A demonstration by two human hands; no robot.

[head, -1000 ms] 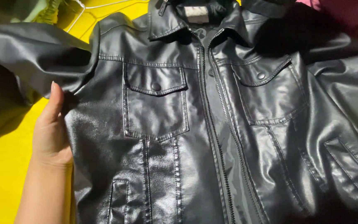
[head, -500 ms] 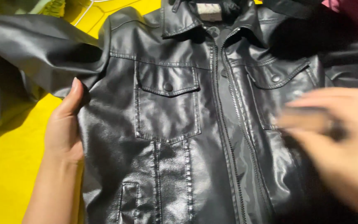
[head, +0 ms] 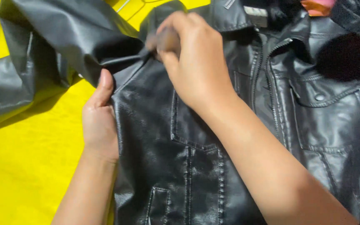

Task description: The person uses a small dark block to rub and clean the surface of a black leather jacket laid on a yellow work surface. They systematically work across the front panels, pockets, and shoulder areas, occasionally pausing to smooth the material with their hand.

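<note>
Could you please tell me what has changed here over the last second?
The right hand came in from the right, crossed the black jacket and now pinches it at the shoulder seam beside the sleeve. The left hand stays pressed along the jacket's side edge, on the yellow surface.

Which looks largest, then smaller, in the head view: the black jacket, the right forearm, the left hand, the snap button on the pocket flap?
1. black jacket
2. right forearm, though it is nearer the camera, which enlarges it
3. left hand
4. snap button
</note>
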